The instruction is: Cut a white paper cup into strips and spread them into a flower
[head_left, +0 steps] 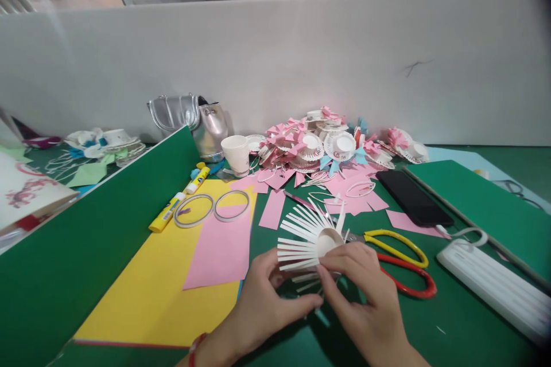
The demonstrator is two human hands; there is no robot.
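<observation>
A white paper cup (301, 233), its wall cut into many narrow strips that fan outward, is held up between my hands above the green table. My left hand (269, 295) is closed round the cup's left side, the strips lying over its index finger and the thumb reaching toward the middle. With thumb and fingertips, my right hand (365, 289) pinches the cup near its round base. Some strips below are partly hidden by my fingers. Just behind and right of the cup lie scissors (419, 255) with one yellow and one red handle loop.
Finished-looking paper flowers (340, 146) pile up at the back, beside a whole paper cup (236, 155). Pink paper (219, 252), tape rolls (193, 225) and glue sticks (166, 215) lie left. A phone (413, 198) and white power strip (495, 287) lie right. Green dividers (107, 212) flank the area.
</observation>
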